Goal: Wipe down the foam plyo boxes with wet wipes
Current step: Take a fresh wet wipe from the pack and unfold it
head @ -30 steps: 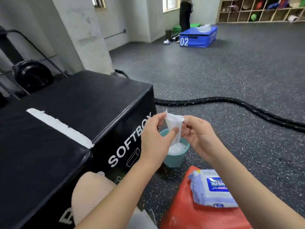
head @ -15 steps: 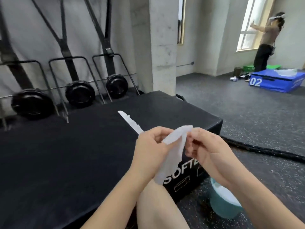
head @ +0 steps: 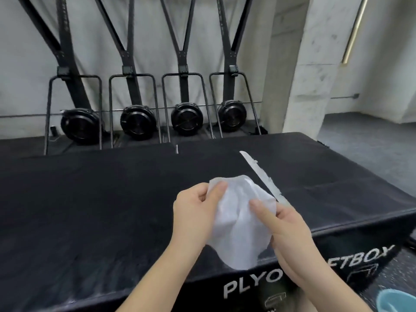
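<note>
The left hand (head: 193, 212) pinches the upper left edge of a white wet wipe (head: 238, 224) between thumb and curled fingers. The right hand (head: 286, 230) grips the wipe's right side, thumb laid across its front and fingers curled behind. The wipe hangs spread between them, its lower edge dangling over the near edge of the black foam box (head: 112, 210), just above the white lettering on the box's front face.

The box top is a wide, flat black surface that runs left out of view, with a seam partway back and a strip of white tape (head: 261, 174) slanting across it just right of the hands. Its right edge drops to speckled grey floor (head: 371, 140), which lies open toward the far right corner of the room. A teal bucket (head: 396, 300) shows at the near right corner, on the floor beside the box.

Beyond the far edge stand four black fan machines (head: 184, 118) in a row against the white wall, close behind the box. A concrete pillar (head: 292, 64) rises to their right.
</note>
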Demonstrator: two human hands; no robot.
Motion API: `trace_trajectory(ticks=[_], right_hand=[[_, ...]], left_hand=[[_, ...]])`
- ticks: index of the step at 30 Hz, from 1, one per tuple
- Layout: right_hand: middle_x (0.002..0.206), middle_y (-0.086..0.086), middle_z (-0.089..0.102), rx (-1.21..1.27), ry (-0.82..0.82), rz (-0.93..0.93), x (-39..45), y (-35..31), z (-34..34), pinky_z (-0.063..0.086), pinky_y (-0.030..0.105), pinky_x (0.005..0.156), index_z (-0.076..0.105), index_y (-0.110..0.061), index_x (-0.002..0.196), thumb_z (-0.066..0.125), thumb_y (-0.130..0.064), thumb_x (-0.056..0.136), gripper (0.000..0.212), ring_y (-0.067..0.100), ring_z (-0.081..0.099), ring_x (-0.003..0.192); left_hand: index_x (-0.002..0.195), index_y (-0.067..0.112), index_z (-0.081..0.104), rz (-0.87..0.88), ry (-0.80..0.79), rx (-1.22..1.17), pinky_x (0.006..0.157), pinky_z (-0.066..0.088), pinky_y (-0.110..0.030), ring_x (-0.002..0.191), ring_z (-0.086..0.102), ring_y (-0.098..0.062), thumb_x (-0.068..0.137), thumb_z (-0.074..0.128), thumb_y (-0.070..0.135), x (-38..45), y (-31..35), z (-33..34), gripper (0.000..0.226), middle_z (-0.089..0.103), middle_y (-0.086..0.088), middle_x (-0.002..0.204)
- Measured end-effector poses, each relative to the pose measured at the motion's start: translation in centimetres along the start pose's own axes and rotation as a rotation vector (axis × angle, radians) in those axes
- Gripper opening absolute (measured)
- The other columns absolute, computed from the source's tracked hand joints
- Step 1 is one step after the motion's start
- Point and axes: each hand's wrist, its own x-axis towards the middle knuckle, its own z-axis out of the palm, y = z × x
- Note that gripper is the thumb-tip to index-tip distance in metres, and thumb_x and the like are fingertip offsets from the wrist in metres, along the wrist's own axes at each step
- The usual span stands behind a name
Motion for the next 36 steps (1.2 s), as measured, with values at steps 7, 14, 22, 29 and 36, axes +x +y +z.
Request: trace_trajectory(ticks=[7,14,22,29,36], right_hand=[[0.069,-0.002,0.071,-0.097,-0.001,-0.001,1.0,0.9,1.9,0.05,0.026,0.061,0.072,-0.026,0.063,0.054,-0.04,0.098,0.042,0.014,0.068,0.066],[0.101,0.018,0.075,-0.008,-0.125,0.082,2.1,0.2,0.1,0.059,0.038,0.071,0.072,-0.005,0.102,0.061,-0.026,0.095,0.025,0.032,0.074,0.092],[0.088,0.007,0.077,-0.148,0.0,-0.261,1.7,-2.8,-1.7,0.056,0.046,0.065,0.079,-0.016,0.071,0.059,0.02,0.083,0.042,0.026,0.073,0.081],[0.083,0.026,0.069,-0.111,-0.04,-0.169,2.6,-2.8,-2.5,0.04,0.032,0.048,0.076,-0.018,0.071,0.056,0.015,0.088,0.042,0.039,0.056,0.067],[0.087,0.012,0.071,0.015,-0.186,-0.061,2.9,-3.1,-3.4,0.044,0.031,0.048,0.071,-0.018,0.073,0.051,0.012,0.093,0.041,0.023,0.066,0.073]], left_hand=[[0.096,-0.001,0.07,-0.092,-0.16,-0.154,0.076,0.054,-0.049,0.08,0.068,-0.031,0.093,0.071,0.037,0.2,-2.2,-3.0,0.038,0.07,-0.018,0.088],[0.121,0.009,0.067,-0.326,-0.375,-0.454,0.097,0.054,-0.052,0.11,0.069,-0.04,0.08,0.08,-0.003,-0.4,-3.2,-2.8,0.045,0.07,-0.021,0.12],[0.06,0.009,0.075,0.097,-0.207,-0.21,0.073,0.06,-0.042,0.098,0.072,-0.026,0.08,0.054,-0.024,-0.5,-0.3,-3.6,0.044,0.076,-0.004,0.102],[0.09,0.024,0.083,0.171,-0.171,-0.05,0.077,0.061,-0.027,0.093,0.074,-0.013,0.084,0.065,-0.02,-0.8,0.8,-3.4,0.048,0.079,0.004,0.095],[0.067,0.009,0.078,0.189,-0.155,-0.043,0.087,0.058,-0.032,0.102,0.072,-0.017,0.086,0.055,-0.022,-0.4,0.6,-3.6,0.043,0.078,0.0,0.1]])
